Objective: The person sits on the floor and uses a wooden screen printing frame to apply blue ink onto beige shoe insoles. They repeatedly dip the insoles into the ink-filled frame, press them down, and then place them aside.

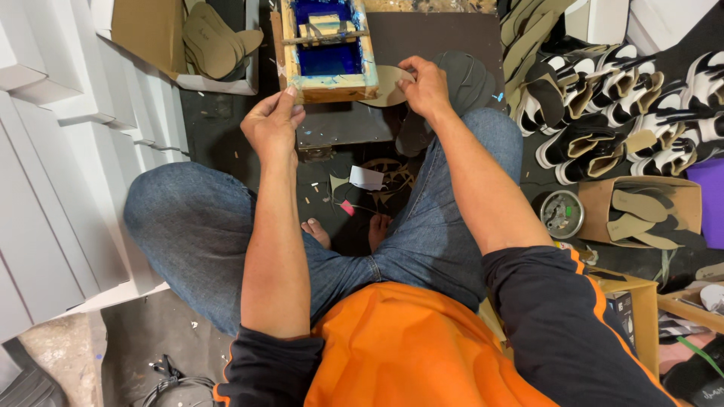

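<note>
Right hand point(424, 84) pinches tan insole point(386, 84) at edge, beside wooden frame point(329, 47) with blue screen. Left hand point(273, 124) closed on frame's near corner. Advise: hold frame steady, seat insole flat and square — fingers clear of blue.

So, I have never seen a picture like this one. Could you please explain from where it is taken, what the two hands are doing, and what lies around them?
The one picture comes from a camera on the person's head, looking down at their own lap and arms. The person sits cross-legged on the floor in jeans and an orange top. The left hand touches the corner of a wooden frame with a blue inside. The right hand holds a flat tan insole at the frame's edge. Around them lie a box of insoles at the top, black-and-white shoes on the right, a second cardboard box of insoles, a round tin and paper scraps by the feet.
</note>
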